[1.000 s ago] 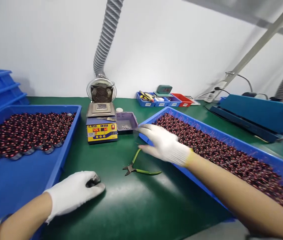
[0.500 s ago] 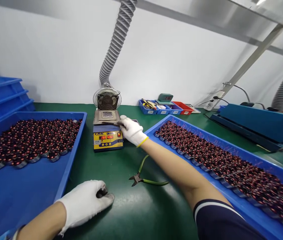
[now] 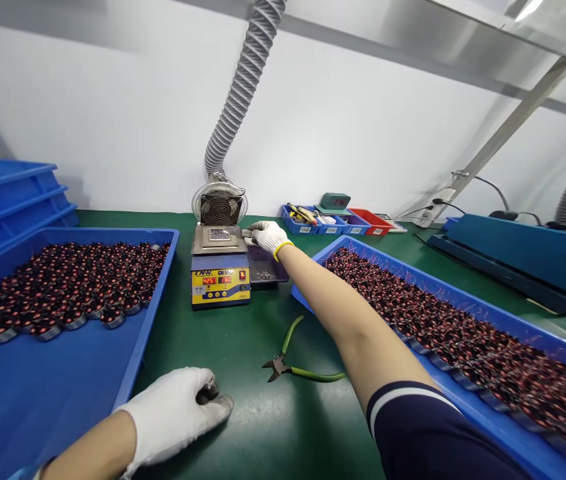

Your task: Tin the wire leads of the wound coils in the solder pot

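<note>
My right hand [image 3: 269, 237], in a white glove with a yellow cuff, reaches to the right edge of the solder pot [image 3: 221, 283]. Its fingers are closed on a small flat grey strip [image 3: 247, 233], mostly hidden by the glove. The pot has a yellow front panel with red digits and a square silvery opening on top. Beside it, below my right hand, sits a dark shallow tray [image 3: 269, 272] with grey bits in it. My left hand [image 3: 180, 417], also gloved, rests on the green table with curled fingers and dark-stained fingertips; nothing shows in it.
Green-handled cutters [image 3: 283, 365] lie spread on the table [image 3: 243, 347] between my hands. Blue trays full of black parts stand left [image 3: 155, 300] and right [image 3: 307, 293]. Behind the pot is a fan [image 3: 220, 209] on a grey hose [image 3: 247, 83]. Small bins [image 3: 330, 228] stand at the back.
My right hand has moved off the pot's front right corner to its right side, farther back, uncovering the dark tray. The view has shifted slightly. My left hand stays put.
</note>
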Action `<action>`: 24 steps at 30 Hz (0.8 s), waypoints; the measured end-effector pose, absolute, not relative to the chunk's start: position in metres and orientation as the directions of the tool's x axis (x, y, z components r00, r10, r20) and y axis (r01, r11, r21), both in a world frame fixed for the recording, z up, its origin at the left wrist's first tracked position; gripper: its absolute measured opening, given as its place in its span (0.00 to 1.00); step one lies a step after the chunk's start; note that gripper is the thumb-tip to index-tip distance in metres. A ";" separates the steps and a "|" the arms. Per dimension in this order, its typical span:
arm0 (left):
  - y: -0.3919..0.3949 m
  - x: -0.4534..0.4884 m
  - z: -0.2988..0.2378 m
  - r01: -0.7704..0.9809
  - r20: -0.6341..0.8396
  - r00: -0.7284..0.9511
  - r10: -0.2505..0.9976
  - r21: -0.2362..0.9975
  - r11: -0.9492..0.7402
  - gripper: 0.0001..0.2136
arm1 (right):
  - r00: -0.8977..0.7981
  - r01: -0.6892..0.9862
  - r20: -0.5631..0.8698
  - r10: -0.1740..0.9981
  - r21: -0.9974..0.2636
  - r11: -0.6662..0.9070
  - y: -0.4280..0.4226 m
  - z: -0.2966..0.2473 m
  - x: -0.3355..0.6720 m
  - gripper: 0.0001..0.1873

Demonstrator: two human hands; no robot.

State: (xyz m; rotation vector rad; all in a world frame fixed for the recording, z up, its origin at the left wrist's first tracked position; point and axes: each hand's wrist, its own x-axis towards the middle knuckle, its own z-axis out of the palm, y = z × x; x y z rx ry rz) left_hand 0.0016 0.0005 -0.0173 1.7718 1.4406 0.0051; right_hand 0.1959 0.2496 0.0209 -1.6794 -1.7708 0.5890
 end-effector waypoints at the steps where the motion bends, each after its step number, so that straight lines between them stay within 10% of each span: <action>1: 0.001 0.002 -0.017 0.809 -0.482 0.338 0.808 0.587 0.011 0.20 | -0.011 0.718 0.125 0.992 -0.690 0.095 0.248 0.021 0.198 0.12; 24: 0.000 0.000 -0.018 0.828 -0.490 0.274 0.828 0.557 0.056 0.20 | -0.048 0.734 0.141 0.989 -0.666 0.131 0.270 0.016 0.187 0.16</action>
